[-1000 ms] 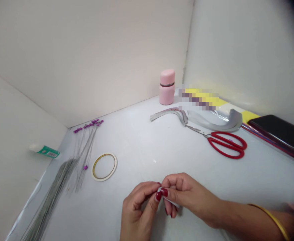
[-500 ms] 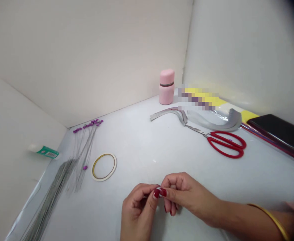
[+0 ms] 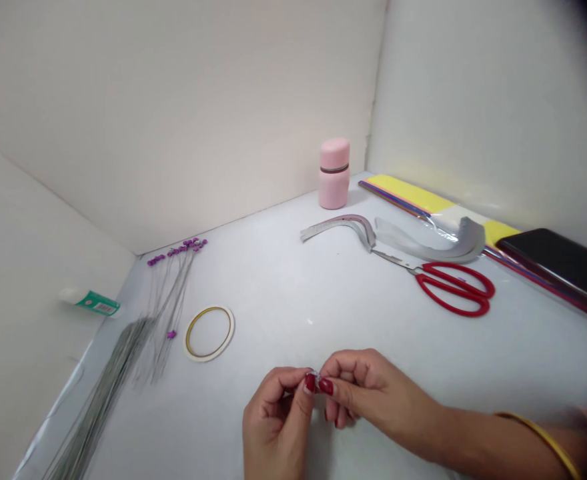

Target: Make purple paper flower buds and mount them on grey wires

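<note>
My left hand (image 3: 278, 417) and my right hand (image 3: 373, 387) meet at the front middle of the white table, thumbs and fingertips pinched together. Between the fingertips a small shiny silvery-white piece (image 3: 315, 375) shows, mostly covered by the nails; its kind is not clear. Both hands hold it from opposite sides. Left of the hands lies a roll of narrow tape (image 3: 187, 347). Beyond it are thin wire stems with purple tips (image 3: 186, 245), and one purple-tipped stem (image 3: 171, 334) lies nearer.
A bundle of grey wires (image 3: 108, 387) runs along the left edge, near a green-and-white tube (image 3: 98, 303). Red-handled scissors (image 3: 453, 288) lie right, touching curled silvery strips (image 3: 336, 223). Behind stand a pink flask (image 3: 334, 175), yellow sheets (image 3: 408, 191) and a black phone-like object (image 3: 558, 260).
The fingertips have parted slightly, so more of the small silvery piece shows between them. My right hand has shifted a little downward. The objects on the table stay in place.
</note>
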Demonstrator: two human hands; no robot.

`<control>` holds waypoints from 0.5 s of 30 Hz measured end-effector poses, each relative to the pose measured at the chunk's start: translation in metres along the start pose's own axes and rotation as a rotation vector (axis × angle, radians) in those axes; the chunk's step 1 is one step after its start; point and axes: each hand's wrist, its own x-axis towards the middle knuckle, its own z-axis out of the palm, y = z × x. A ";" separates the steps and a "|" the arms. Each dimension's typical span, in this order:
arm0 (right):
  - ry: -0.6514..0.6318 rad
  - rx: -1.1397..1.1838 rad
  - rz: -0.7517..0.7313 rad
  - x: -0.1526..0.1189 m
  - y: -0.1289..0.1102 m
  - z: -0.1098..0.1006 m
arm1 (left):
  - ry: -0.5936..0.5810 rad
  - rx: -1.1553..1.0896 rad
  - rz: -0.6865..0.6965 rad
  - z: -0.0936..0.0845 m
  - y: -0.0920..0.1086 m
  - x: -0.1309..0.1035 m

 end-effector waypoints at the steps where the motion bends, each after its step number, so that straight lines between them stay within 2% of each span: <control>1: 0.006 -0.003 0.001 -0.001 0.000 0.000 | -0.001 0.027 0.051 0.000 0.000 0.000; 4: 0.017 -0.029 0.007 -0.001 -0.002 0.001 | 0.003 0.116 0.176 0.000 -0.002 -0.001; 9: 0.028 -0.071 0.027 0.001 -0.002 0.001 | 0.041 0.242 0.295 -0.001 -0.007 -0.003; 15: -0.002 0.033 0.025 0.000 -0.001 0.000 | 0.087 0.484 0.681 -0.003 -0.010 -0.003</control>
